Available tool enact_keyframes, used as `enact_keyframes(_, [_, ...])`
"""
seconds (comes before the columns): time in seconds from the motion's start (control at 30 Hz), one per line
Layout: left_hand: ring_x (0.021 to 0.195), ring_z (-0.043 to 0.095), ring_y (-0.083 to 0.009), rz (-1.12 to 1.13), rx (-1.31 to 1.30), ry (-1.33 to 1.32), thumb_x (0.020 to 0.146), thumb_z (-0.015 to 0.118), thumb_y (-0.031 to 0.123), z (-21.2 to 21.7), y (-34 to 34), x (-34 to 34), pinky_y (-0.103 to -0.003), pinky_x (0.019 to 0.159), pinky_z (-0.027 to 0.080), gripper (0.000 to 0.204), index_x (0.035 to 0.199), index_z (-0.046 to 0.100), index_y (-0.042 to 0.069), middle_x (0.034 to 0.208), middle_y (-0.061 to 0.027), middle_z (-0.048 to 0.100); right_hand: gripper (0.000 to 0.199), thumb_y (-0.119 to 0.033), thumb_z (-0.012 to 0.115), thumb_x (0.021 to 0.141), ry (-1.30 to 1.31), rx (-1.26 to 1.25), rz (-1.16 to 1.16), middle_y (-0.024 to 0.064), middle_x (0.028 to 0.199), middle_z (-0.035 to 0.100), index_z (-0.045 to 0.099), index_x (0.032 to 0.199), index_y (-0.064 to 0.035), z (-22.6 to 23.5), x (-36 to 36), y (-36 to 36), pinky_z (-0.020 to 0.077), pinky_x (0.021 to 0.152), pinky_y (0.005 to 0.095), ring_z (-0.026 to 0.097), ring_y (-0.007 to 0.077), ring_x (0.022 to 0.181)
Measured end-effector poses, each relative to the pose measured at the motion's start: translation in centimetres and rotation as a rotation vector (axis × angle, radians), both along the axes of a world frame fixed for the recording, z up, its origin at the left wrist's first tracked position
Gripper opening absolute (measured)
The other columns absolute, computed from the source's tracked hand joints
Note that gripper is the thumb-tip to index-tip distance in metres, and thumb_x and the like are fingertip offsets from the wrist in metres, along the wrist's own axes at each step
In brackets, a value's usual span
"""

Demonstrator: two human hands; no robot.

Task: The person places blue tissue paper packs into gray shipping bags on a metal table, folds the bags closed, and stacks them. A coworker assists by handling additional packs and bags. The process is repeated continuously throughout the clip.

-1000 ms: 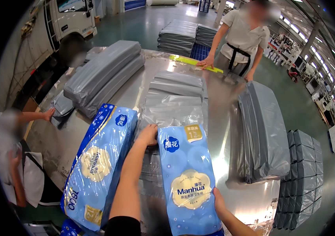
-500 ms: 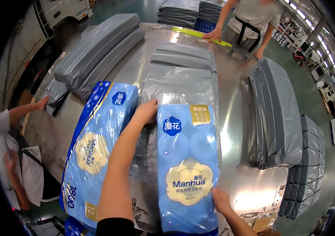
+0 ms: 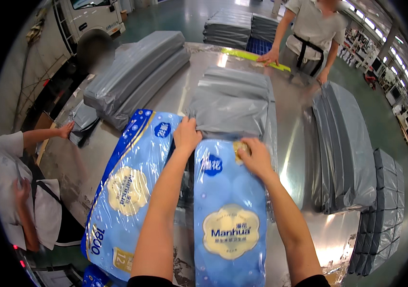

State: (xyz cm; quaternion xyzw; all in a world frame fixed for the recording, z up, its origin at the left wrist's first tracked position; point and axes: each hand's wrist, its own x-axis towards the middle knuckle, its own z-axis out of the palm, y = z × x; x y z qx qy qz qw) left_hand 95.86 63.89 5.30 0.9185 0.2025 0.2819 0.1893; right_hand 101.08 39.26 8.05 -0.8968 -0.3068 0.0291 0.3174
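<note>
A long blue pack of tissue rolls in clear film lies lengthwise in front of me. Its far end meets the mouth of a grey plastic bag, which lies flat on a stack of such bags. My left hand is closed on the bag's left edge, beside the pack's far left corner. Over the far right corner, my right hand has its fingers bent at the bag's edge, its thumb by the gold label; its exact grip is partly hidden. A second blue pack lies slanted to the left, beside my left forearm.
Filled grey parcels stand on the metal table: a pile at far left, a row at right. Another grey stack is beyond the right edge. One co-worker stands at the far side, another at left.
My right hand has gone from the pack's near right side to its far right corner. The pack's clear end flap is now covered by grey film. My left hand stays at the bag's left edge.
</note>
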Motion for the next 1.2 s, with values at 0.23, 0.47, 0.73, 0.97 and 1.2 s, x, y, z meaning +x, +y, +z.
enact_keyframes(0.23, [0.080,0.061,-0.0398,-0.159,0.019,0.015,0.073,0.064,0.013,3.6,-1.6,-0.3,-0.048,0.068,0.050,0.017,0.086,0.055,0.005,0.093,-0.0150,0.057,0.043,-0.031,0.070,0.071,-0.659,-0.167,-0.200,0.0098,0.113,0.055,0.059,0.108,-0.0113,3.3,0.0,10.1,0.0355,0.092,0.0592,0.051,0.0304,0.108])
enact_keyframes(0.47, [0.079,0.059,-0.0422,-0.156,0.133,0.084,0.073,0.059,-0.001,-0.2,2.6,-3.9,-0.048,0.065,0.050,0.023,0.092,0.046,0.004,0.096,-0.0176,0.051,0.035,-0.005,0.064,0.070,-0.296,-0.170,-0.341,0.0120,0.104,0.055,0.054,0.104,-0.0076,0.6,8.3,2.1,0.0456,0.082,0.0444,0.054,0.0337,0.102])
enact_keyframes(0.73, [0.099,0.051,-0.0326,-0.140,-0.529,-0.299,0.080,0.048,0.000,-7.3,-3.0,-3.0,-0.037,0.089,0.041,0.028,0.108,0.044,-0.001,0.102,-0.0182,0.048,0.047,-0.007,0.047,0.079,0.056,0.552,-0.511,0.0279,0.114,0.057,0.046,0.126,-0.0008,-16.5,7.6,-2.8,0.0428,0.087,0.0442,0.055,0.0427,0.103])
enact_keyframes(0.97, [0.106,0.056,-0.0363,0.031,-0.614,0.006,0.091,0.046,0.027,-10.8,-2.0,-3.5,-0.040,0.090,0.044,0.041,0.124,0.050,0.004,0.113,-0.0246,0.058,0.030,-0.019,0.052,0.081,0.371,0.279,-0.280,0.0291,0.086,0.064,0.063,0.100,0.0023,-16.2,6.7,-5.9,0.0480,0.072,0.0470,0.063,0.0436,0.083])
enact_keyframes(1.2, [0.086,0.065,-0.0388,-0.208,-0.418,0.455,0.077,0.063,0.020,-7.7,-6.1,-14.5,-0.045,0.074,0.051,0.027,0.096,0.066,0.000,0.090,-0.0244,0.066,0.015,-0.014,0.061,0.075,0.147,-0.082,0.126,0.0263,0.078,0.061,0.067,0.079,-0.0005,-9.9,-3.6,-14.1,0.0493,0.065,0.0451,0.062,0.0421,0.073])
